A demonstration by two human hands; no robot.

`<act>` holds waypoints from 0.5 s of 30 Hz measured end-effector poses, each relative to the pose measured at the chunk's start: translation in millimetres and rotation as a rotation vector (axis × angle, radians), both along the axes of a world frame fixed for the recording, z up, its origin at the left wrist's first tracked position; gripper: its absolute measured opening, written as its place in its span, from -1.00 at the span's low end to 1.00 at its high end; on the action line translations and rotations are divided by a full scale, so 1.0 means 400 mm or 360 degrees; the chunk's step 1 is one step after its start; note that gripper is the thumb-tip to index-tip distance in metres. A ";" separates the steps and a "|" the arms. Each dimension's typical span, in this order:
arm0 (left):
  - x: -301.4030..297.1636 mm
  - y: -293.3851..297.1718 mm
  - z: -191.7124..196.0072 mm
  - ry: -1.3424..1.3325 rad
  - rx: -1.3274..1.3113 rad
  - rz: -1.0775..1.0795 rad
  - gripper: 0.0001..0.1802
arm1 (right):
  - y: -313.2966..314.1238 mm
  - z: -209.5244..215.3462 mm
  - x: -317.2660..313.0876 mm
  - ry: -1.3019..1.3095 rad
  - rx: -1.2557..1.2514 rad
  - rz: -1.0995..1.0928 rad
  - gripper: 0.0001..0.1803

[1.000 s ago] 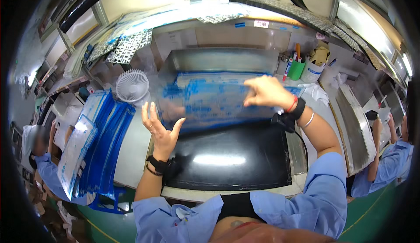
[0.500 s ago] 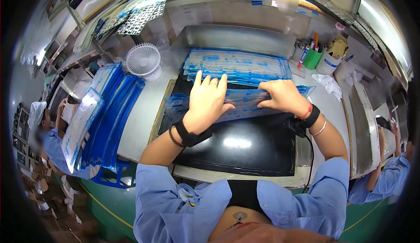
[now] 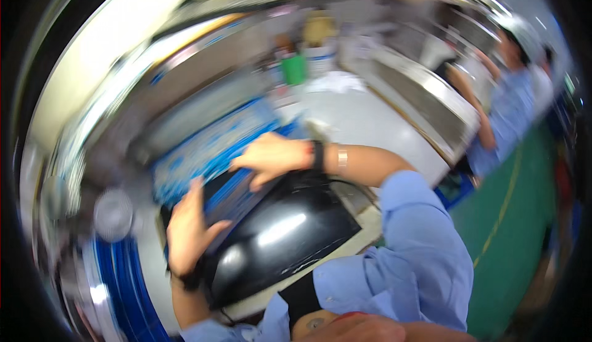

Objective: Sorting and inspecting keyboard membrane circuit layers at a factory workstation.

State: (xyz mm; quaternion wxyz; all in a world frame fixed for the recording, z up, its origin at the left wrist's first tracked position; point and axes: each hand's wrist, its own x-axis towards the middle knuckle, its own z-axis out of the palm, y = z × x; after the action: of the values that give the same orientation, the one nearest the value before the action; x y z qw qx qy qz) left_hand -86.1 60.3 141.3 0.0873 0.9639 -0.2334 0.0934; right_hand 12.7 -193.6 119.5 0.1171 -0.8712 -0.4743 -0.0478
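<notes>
Toward the black board's [image 3: 308, 231] far edge, a blue sheet [image 3: 237, 201] is being flanked by left hand [image 3: 190, 226] and right hand [image 3: 274, 155], thumbs spread; whether it is being gripped cannot be told.

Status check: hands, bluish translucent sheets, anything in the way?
Left hand, right hand at bluish translucent sheets; grips unclear, blurred. Sheets over glossy black flat mat. Possible obstruction: blue-streaked pale sheet stack behind.

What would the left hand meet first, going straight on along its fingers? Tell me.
Ahead of the left hand, probably the stack of blue-marked sheets; blur leaves depth unclear, so it might pass above.
</notes>
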 end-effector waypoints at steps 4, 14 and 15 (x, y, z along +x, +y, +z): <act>0.002 0.053 -0.066 -0.0306 0.0106 -0.0079 0.35 | 0.021 -0.043 -0.017 -0.0125 0.0127 0.0041 -0.44; 0.036 0.577 -0.220 0.0442 -0.0247 0.0415 -0.47 | -0.179 -0.030 0.032 -0.0193 0.0073 -0.0376 -0.46; 0.014 0.571 -0.228 0.0440 -0.0256 0.0423 -0.47 | -0.211 -0.041 0.040 -0.0196 0.0066 -0.0366 -0.46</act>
State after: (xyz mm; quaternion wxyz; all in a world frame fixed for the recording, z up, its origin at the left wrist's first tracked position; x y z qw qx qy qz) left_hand -80.3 288.5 50.2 0.1822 0.9798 -0.0817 -0.0107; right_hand 28.6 -278.1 103.1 0.0994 -0.9127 -0.3764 -0.1241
